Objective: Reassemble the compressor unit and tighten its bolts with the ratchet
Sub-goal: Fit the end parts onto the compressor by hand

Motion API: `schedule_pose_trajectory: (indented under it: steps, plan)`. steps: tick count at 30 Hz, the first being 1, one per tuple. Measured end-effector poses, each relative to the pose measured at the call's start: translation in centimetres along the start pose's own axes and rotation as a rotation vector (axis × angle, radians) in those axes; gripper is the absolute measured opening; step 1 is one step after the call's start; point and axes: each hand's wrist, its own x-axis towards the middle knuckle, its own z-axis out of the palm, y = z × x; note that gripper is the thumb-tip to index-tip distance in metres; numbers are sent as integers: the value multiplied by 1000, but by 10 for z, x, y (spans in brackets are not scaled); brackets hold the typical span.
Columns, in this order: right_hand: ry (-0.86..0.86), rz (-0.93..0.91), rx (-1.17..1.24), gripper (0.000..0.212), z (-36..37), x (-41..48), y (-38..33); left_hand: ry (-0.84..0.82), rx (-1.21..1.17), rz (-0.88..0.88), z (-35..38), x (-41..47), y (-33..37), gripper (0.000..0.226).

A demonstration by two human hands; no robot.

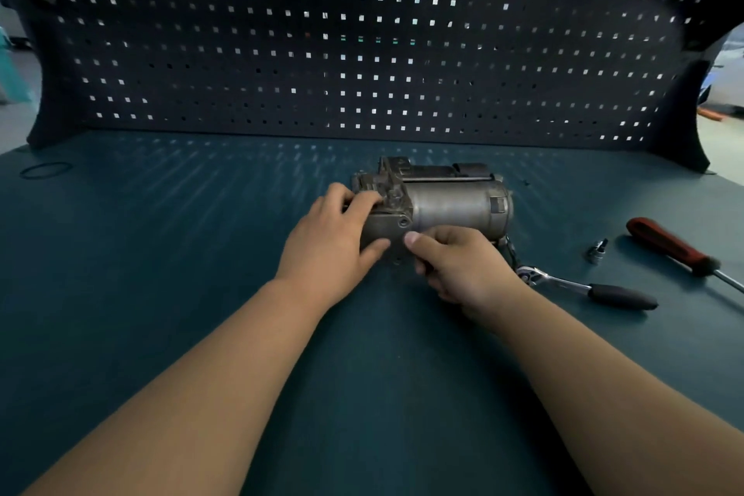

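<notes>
The grey metal compressor unit (451,205) lies on its side in the middle of the teal bench. My left hand (334,238) grips its left end, fingers curled over the top and thumb on the front cover plate. My right hand (455,262) is at the lower front of the unit, thumb tip beside a bolt hole, fingers curled under; whatever it pinches is hidden. The ratchet (583,286), chrome head and black grip, lies on the bench just right of my right hand, untouched.
A loose socket (596,252) stands right of the ratchet. A red-handled screwdriver (676,246) lies at the far right. A black rubber ring (46,170) lies at the far left. A dark pegboard (362,44) walls off the back of the bench.
</notes>
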Motion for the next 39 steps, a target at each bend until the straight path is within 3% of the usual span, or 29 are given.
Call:
schedule_pose_trajectory:
  steps: [8, 12, 16, 22, 31, 39]
  plan:
    - [164, 4, -139, 55, 3, 7, 3, 37, -139, -60, 3, 4, 2, 48]
    - [93, 21, -88, 36, 6, 6, 2, 46, -154, -45, 2, 3, 1, 47]
    - [175, -152, -91, 11, 8, 3, 4, 67, -168, -43, 2, 3, 1, 45]
    - [336, -315, -248, 21, 13, 12, 6, 91, -188, -56, 3, 4, 2, 48]
    - [376, -435, -444, 20, 13, 16, 8, 103, -191, -61, 5, 4, 2, 49]
    - [451, -386, -561, 18, 19, 11, -1, 127, -190, -55, 4, 3, 4, 47]
